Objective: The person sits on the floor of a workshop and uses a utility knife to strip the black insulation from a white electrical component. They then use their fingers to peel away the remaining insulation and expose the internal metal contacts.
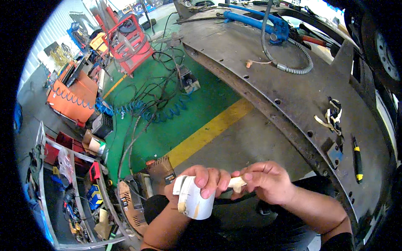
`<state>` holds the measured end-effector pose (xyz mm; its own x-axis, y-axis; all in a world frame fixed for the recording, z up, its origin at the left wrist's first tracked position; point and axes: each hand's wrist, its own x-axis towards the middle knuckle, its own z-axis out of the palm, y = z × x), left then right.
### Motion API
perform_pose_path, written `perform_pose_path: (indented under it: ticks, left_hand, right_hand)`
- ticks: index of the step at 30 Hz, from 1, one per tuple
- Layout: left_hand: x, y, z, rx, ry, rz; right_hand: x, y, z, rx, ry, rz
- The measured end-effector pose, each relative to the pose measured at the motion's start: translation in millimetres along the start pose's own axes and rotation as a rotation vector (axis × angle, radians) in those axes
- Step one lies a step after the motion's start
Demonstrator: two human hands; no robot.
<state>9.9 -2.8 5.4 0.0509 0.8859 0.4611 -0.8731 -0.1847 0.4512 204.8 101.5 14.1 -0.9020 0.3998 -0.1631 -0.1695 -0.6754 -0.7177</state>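
My left hand (200, 180) grips a white roll of tape (193, 200), thumb and fingers wrapped over its top. My right hand (268, 180) pinches the loose cream-coloured end of the tape (237, 183) just to the right of the roll. Both hands are close together low in the middle of the view, above my dark trousers (251, 226). The two hands almost touch at the fingertips.
A large rusty steel platform (293, 83) runs along the right, with a blue hydraulic pump (255, 21), a grey hose (293, 69), torn tape scraps (333, 117) and a yellow-black screwdriver (357, 159). Left: green floor with a yellow stripe (209, 131), blue coiled hose (138, 109), red tool cart (127, 44), metal shelf (71, 196).
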Motion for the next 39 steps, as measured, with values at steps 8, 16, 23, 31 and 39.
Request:
perform_pose_path:
  ticks: [8,16,23,31,39]
  left_hand:
    - [-8.1,36.1,-3.7,-0.16,-0.071,0.067]
    - [-0.3,7.1,-26.1,0.31,0.924,-0.067]
    - [-1.1,-4.9,-26.8,0.356,0.917,0.121]
    - [-4.2,-30.1,-11.6,0.255,0.681,0.027]
    - [-11.2,-12.8,-15.6,0.273,0.394,-0.092]
  right_hand:
    - [21.1,-61.8,-49.6,-0.027,0.652,-0.354]
    - [13.4,-19.1,-1.2,-1.216,0.397,-0.531]
    - [10.3,-11.5,9.5,-1.242,0.09,-0.362]
    - [22.9,-7.4,11.7,-1.616,0.304,-0.807]
    - [13.4,-20.0,6.6,-1.186,0.218,-0.722]
